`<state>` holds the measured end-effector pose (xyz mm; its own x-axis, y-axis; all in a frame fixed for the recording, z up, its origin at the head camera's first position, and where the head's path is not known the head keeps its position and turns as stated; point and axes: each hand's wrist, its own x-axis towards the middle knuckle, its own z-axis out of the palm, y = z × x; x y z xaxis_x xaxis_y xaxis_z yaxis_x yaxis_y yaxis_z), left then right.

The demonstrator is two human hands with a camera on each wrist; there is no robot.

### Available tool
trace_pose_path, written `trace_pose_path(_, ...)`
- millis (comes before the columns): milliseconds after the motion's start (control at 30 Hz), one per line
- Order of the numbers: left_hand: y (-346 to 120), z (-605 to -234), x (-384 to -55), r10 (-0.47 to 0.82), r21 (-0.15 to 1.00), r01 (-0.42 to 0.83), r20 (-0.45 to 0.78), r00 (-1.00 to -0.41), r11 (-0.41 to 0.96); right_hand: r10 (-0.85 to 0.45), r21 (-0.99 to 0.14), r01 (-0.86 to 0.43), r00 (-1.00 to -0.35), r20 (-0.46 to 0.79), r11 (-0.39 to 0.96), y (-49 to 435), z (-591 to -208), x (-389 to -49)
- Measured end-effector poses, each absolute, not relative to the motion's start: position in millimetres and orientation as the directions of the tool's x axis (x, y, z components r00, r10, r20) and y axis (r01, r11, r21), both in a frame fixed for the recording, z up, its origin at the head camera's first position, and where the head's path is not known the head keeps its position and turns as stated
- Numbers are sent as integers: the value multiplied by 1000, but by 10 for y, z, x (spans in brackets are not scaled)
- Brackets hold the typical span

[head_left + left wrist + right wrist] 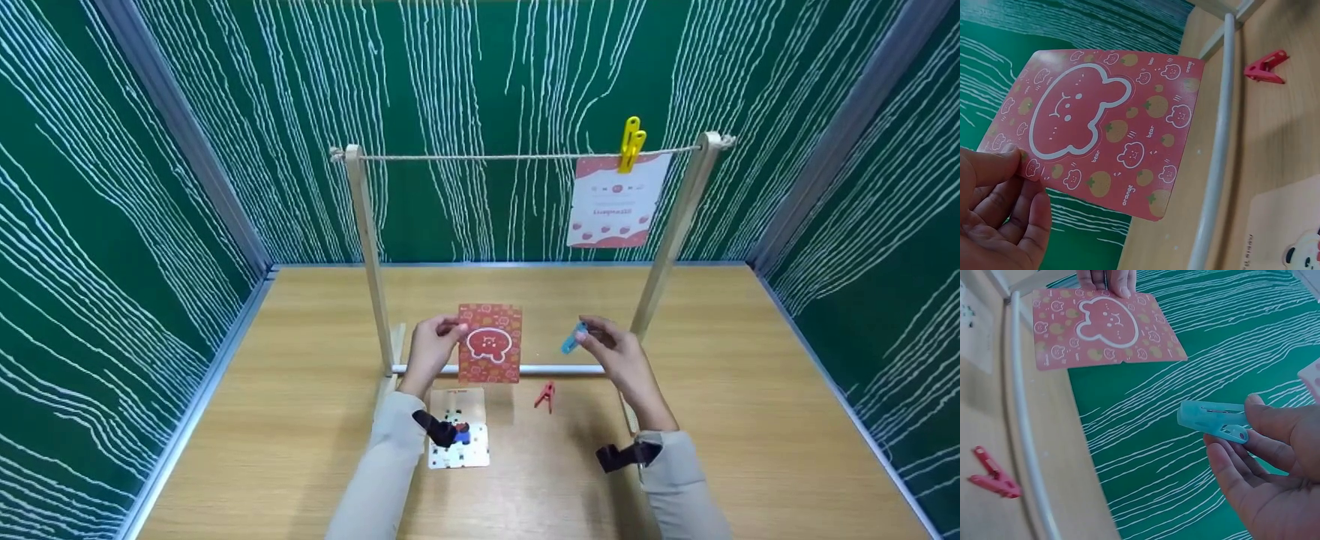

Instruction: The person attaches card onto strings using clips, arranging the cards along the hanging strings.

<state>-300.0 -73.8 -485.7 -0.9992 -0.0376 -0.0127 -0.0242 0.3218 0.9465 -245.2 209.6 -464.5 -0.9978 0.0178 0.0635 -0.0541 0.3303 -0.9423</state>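
Observation:
My left hand [433, 349] pinches a red card [489, 367] by its left edge, thumb on the front. The card carries a white-outlined bear face and small oranges, and it is held up above the table. On the right, my right hand [616, 356] grips a light blue clothespin [1213, 417] by its handle end between thumb and fingers; its jaws point left, toward the card, with nothing between them. A red clothespin [547, 397] lies on the table between the two hands. Below my left hand lies a pale card [459, 450] with a cartoon figure, partly covered by the wrist camera.
A wooden frame [366, 255] holds a taut string [480, 157] behind the hands. Near its right end a yellow clothespin [631, 146] clips a pink-and-white card [613, 214]. A white bar [559, 370] joins the posts low down. Green walls [480, 75] enclose the table [247, 420].

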Motion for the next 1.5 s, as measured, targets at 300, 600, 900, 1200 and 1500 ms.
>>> trace_pose_path(300, -629, -4618, -3088, -32, 936, 121, 139, -990, 332, 15, -929, -219, -972, 234, 300, 2038, -4308, -2547)
trace_pose_path(600, -492, -4296, -3111, -58, 943, 187, 210, -976, 274, 21, -900, -321, -940, 342, 295, 2005, -3947, -2601)
trace_pose_path(900, -399, -3997, -3131, -50, 933, 262, 282, -958, 244, 52, -857, -462, -873, 485, 229, 1981, -3646, -2626)
trace_pose_path(1200, -333, -3743, -3155, -32, 916, 324, 340, -940, 235, 89, -801, -533, -815, 573, 271, 1976, -3388, -2667)
trace_pose_path(1500, -288, -3486, -3171, -22, 928, 324, 333, -943, 182, 71, -779, -575, -792, 607, 250, 1958, -3158, -2693)
